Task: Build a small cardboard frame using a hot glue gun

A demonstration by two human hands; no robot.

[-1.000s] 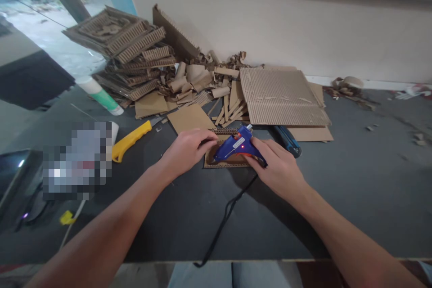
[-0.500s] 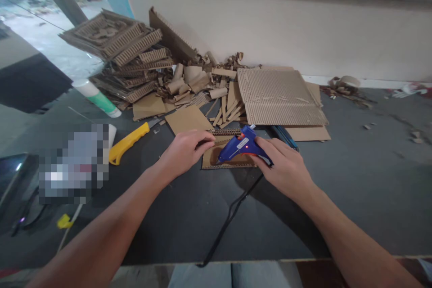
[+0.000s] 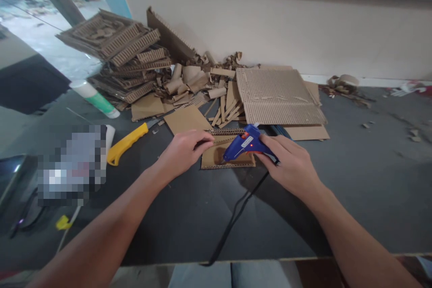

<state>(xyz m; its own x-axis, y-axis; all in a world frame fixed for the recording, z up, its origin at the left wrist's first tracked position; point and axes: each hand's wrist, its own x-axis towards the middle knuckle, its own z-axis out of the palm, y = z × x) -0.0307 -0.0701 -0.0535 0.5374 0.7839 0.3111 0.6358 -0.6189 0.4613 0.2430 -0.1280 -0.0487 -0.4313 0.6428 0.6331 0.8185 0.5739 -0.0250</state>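
A blue hot glue gun (image 3: 241,146) with a lit red light is gripped in my right hand (image 3: 286,157), its nozzle pointing down and left. Under the nozzle lies a small cardboard piece (image 3: 211,160) with corrugated strips along its near and far edges. My left hand (image 3: 185,150) is at the piece's left side, thumb and forefinger closed at the end of a thin cardboard strip (image 3: 224,140). The exact contact at those fingertips is partly hidden. A black cord (image 3: 232,218) runs from the glue gun to the table's front edge.
On the left lie a yellow cutter knife (image 3: 128,144), a white-and-green tube (image 3: 96,99) and a blurred-out object (image 3: 72,164). Behind them rises a stack of cardboard frames (image 3: 124,49). Cardboard scraps (image 3: 192,78) and corrugated sheets (image 3: 280,94) lie along the wall.
My right hand has shifted the glue gun slightly right, its nozzle moving along the cardboard piece. My left hand has stayed almost in place.
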